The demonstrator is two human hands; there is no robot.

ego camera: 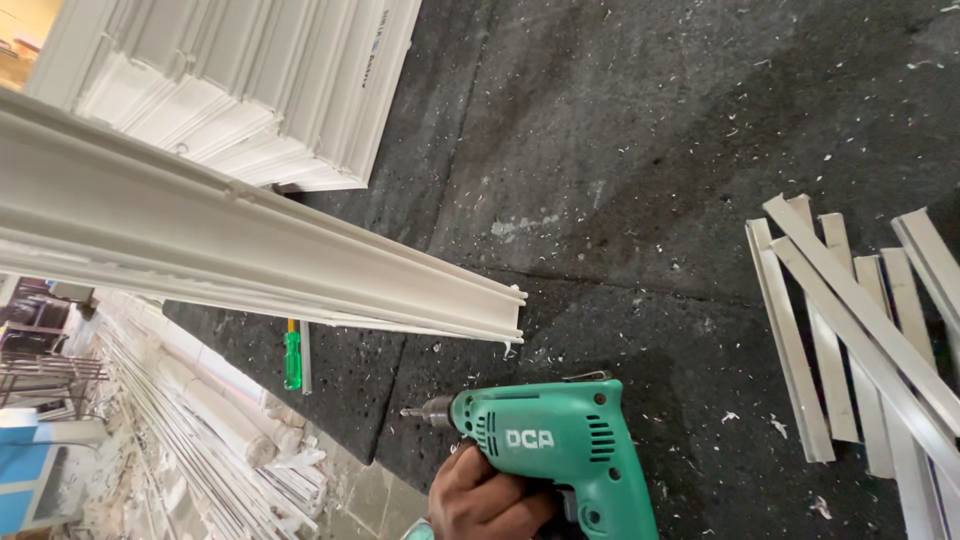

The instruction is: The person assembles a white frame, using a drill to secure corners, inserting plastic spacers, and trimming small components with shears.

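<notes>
One hand (485,498), side not determinable, has my fingers closed around the green electric drill (555,445) grip; its chuck points left, below the white profile (250,250) end.

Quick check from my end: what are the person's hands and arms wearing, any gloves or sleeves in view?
Only one hand shows, at the bottom edge; which one it is cannot be told. It is bare: no glove, ring or watch visible. The wrist and arm are cut off by the frame, so no sleeve can be seen.
</notes>
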